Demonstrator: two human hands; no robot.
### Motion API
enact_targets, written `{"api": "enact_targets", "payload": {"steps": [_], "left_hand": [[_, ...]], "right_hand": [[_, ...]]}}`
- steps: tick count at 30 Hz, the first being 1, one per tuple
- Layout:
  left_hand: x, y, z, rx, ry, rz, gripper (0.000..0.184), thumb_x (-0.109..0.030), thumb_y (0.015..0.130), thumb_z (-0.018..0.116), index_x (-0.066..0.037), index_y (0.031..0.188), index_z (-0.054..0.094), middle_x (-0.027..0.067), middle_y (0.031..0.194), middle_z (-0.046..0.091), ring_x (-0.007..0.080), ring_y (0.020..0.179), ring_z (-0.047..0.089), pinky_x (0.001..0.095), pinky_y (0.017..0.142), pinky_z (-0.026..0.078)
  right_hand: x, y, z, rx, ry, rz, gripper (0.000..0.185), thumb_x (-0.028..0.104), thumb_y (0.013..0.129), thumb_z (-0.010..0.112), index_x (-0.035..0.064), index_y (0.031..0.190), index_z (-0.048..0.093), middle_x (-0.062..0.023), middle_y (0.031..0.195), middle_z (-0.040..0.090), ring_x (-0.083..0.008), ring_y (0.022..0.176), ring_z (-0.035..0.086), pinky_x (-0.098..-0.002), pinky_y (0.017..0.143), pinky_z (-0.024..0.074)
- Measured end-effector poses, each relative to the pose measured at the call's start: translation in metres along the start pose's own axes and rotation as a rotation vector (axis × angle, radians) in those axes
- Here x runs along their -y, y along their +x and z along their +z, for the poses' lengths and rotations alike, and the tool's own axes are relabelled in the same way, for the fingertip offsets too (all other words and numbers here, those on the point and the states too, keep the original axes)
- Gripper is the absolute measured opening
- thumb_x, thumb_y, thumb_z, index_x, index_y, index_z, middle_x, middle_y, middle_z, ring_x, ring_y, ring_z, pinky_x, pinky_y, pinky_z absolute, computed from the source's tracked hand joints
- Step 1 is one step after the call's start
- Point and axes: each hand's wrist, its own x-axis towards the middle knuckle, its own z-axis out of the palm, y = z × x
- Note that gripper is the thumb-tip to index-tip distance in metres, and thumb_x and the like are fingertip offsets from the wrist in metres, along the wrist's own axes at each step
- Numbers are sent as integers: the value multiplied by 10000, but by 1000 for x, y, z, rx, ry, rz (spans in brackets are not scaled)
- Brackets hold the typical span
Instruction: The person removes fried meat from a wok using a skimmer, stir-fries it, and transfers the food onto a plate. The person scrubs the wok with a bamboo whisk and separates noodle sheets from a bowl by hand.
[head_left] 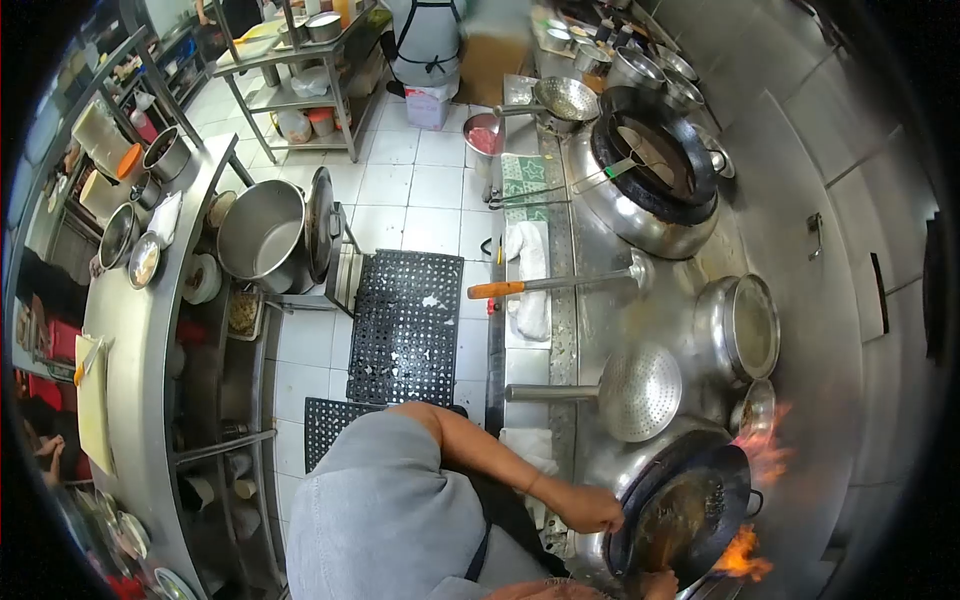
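My left hand (592, 509) is closed at the near rim of a dark wok (735, 480), its fingers wrapped round the edge. Brownish liquid with small bubbles lies in the wok, and flames rise beside its far side. Partly cut off by the bottom edge, my right hand (657, 585) is closed low at the same wok; what it holds is hidden. A perforated metal strainer (642, 393) with a long handle rests just above the wok in view. Beyond it lies a ladle (560, 285) with an orange handle.
Farther along the stove sit a large dark wok (620, 130) with a wire skimmer and a smaller metal pan (566, 98). A lidded steel pot (757, 328) stands by the back wall. A black mat (405, 325) covers the floor. Another person (425, 45) stands in the background.
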Motion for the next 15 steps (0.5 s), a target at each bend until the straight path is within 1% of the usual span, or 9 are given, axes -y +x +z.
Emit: {"api": "enact_targets", "payload": {"steps": [1,3,5,7,8,10,11,14,15], "left_hand": [[-4,1,-1,-79,-24,32,141,-70,799,554,-24,918,614,179,926,610,347,905,581,448,775,453],[-21,9,-4,-29,-103,99,142,-67,797,554,-13,915,611,182,921,607,351,910,577,450,776,452],[-26,13,5,-20,-96,203,148,-65,781,552,-8,900,619,179,884,605,351,882,580,440,769,458],[-12,13,21,-60,23,343,160,-64,750,547,-9,870,637,171,813,605,347,821,589,420,754,469],[1,9,27,-67,36,335,161,-56,750,540,-8,868,638,161,830,600,345,838,581,430,757,464],[22,-5,31,-66,63,326,165,-39,750,528,-5,864,642,142,865,591,341,872,565,449,763,453],[24,-7,27,141,136,36,307,-17,748,570,6,1053,592,223,1186,520,399,1146,464,487,880,422],[22,-6,32,-79,436,186,485,-49,767,578,1,1242,494,251,1439,280,465,1324,258,578,945,373],[24,3,39,-63,472,239,523,-62,778,575,0,1282,451,247,1469,207,476,1345,195,605,961,344]], "right_hand": [[-16,0,8,-10,-33,15,291,215,774,613,-19,947,615,-253,821,648,-430,780,637,-501,700,502],[-33,13,26,13,-35,77,296,223,778,613,-12,959,606,-244,823,647,-424,781,637,-504,694,500],[-18,41,45,83,37,153,317,244,785,616,1,988,590,-230,830,644,-411,792,639,-508,692,498],[51,-1,-28,48,79,49,305,243,784,626,-4,961,598,-237,848,643,-407,833,636,-509,706,495],[65,-14,-48,38,74,-21,304,242,779,635,-9,948,605,-241,853,643,-412,843,634,-507,711,496],[48,-9,-40,28,50,24,313,235,774,640,-12,964,606,-247,858,644,-415,846,634,-507,717,497],[33,-10,-30,26,41,51,318,232,772,642,-13,972,607,-250,860,645,-416,848,634,-507,720,497],[-11,-8,-9,29,-6,139,335,222,765,650,-18,995,609,-258,866,647,-421,853,633,-507,728,499],[-14,7,-3,66,55,163,344,228,766,652,-11,1010,612,-258,875,648,-414,861,635,-506,733,499]]}}
